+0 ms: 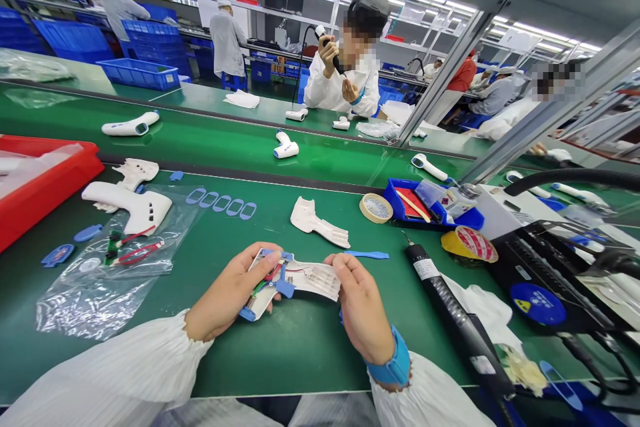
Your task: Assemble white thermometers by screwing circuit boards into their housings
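Between my hands is an opened infrared thermometer half [313, 278], white with blue parts, its wires and green circuit board showing inside. My left hand [237, 290] is closed around its head end, thumb on top. At the handle's end, my right hand [361, 303] pinches the edge with thumb and fingers. Just beyond lies a separate white shell half [317, 221], hollow side up. A flat blue strip [367, 255] rests behind my right hand. To the left, a white thermometer shell [131, 205] lies on a clear plastic bag [95, 303], with a circuit board and red wires [133, 253].
Several blue oval frames [221, 203] lie in a row. A red bin [45, 180] stands left. On the right are a tape roll [376, 208], a blue tray [460, 215] and a black electric screwdriver [453, 313]. Thermometers sit on the green conveyor [215, 147]; a co-worker [345, 73] sits beyond.
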`<state>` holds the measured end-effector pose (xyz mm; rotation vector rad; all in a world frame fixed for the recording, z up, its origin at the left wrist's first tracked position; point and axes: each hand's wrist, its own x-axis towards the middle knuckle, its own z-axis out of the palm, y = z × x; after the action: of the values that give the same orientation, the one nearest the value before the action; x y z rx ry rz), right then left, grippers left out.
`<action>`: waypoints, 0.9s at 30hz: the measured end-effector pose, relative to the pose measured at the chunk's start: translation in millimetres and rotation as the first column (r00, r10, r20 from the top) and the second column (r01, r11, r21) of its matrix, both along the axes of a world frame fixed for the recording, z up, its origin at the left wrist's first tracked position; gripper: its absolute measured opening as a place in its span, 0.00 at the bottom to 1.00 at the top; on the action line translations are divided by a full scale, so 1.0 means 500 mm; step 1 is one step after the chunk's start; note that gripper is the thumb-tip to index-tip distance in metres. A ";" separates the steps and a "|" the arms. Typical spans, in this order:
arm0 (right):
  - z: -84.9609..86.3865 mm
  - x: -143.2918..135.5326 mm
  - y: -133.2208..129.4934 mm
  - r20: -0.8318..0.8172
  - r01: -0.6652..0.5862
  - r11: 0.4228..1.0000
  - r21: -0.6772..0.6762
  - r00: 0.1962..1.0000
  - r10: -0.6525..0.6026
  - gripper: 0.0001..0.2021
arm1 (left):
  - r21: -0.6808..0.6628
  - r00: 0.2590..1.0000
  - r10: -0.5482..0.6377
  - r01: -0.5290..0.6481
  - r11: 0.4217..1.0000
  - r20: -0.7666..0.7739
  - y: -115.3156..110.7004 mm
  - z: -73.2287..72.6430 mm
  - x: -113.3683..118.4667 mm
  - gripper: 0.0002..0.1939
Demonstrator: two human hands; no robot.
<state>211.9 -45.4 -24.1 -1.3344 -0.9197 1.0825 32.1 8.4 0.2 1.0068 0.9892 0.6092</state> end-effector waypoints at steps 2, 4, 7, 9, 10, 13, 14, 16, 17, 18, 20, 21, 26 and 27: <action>0.007 0.012 -0.001 0.045 0.024 0.999 0.028 0.999 -0.025 0.11 | -0.001 1.000 0.022 -0.022 1.000 -0.011 0.003 0.001 -0.003 0.19; 0.018 0.022 -0.003 0.197 -0.003 0.996 0.089 0.980 -0.015 0.09 | 0.008 0.999 0.040 -0.039 0.999 -0.022 0.004 0.002 -0.005 0.19; 0.029 0.029 -0.006 0.522 -0.112 0.970 0.215 0.852 -0.017 0.05 | 0.027 0.999 0.035 -0.034 0.999 -0.023 0.001 0.004 -0.004 0.19; 0.031 0.027 -0.004 0.682 -0.196 0.944 0.266 0.730 -0.041 0.06 | 0.035 0.999 0.022 -0.021 0.999 -0.023 -0.002 0.004 -0.002 0.20; 0.031 0.025 -0.002 0.731 -0.228 0.935 0.272 0.681 -0.046 0.06 | 0.037 0.999 0.018 -0.017 0.999 -0.027 -0.002 0.003 -0.001 0.20; 0.030 0.019 0.009 0.815 -0.295 0.921 0.253 0.578 -0.038 0.03 | 0.048 0.999 0.017 -0.015 0.999 -0.046 -0.003 -0.003 -0.001 0.20; 0.031 0.018 0.012 0.838 -0.317 0.917 0.244 0.544 -0.035 0.04 | 0.053 0.999 0.017 -0.014 0.998 -0.049 -0.003 -0.005 -0.001 0.20; 0.034 0.019 0.016 0.874 -0.359 0.903 0.236 0.485 -0.036 0.05 | 0.052 0.999 0.014 -0.012 0.999 -0.043 -0.002 -0.009 -0.001 0.20; 0.035 0.020 0.016 0.880 -0.372 0.898 0.235 0.474 -0.034 0.05 | 0.042 0.999 0.008 -0.007 0.999 -0.032 -0.003 -0.010 0.000 0.20; 0.036 0.022 0.014 0.873 -0.373 0.896 0.241 0.486 -0.032 0.05 | 0.026 1.000 0.001 -0.001 1.000 -0.019 -0.003 -0.010 0.001 0.20; 0.035 0.026 0.007 0.824 -0.337 0.904 0.264 0.565 -0.030 0.05 | -0.013 1.000 -0.018 0.018 1.000 0.010 -0.004 -0.007 0.004 0.20; 0.033 0.028 0.002 0.795 -0.309 0.910 0.276 0.605 -0.036 0.05 | -0.030 0.999 -0.025 0.026 0.999 0.023 -0.005 -0.006 0.005 0.20; 0.029 0.043 -0.023 0.884 -0.366 0.879 0.306 0.451 -0.121 0.05 | -0.084 0.999 -0.054 0.053 0.995 -0.009 -0.011 0.000 0.010 0.20; 0.031 0.047 -0.026 0.917 -0.412 0.861 0.299 0.372 -0.141 0.05 | -0.084 0.998 -0.062 0.060 0.995 -0.021 -0.012 -0.001 0.010 0.20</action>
<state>235.6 -58.5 -8.4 -1.3818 -2.0478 0.0004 37.1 2.5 -0.1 0.9685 0.9929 0.5021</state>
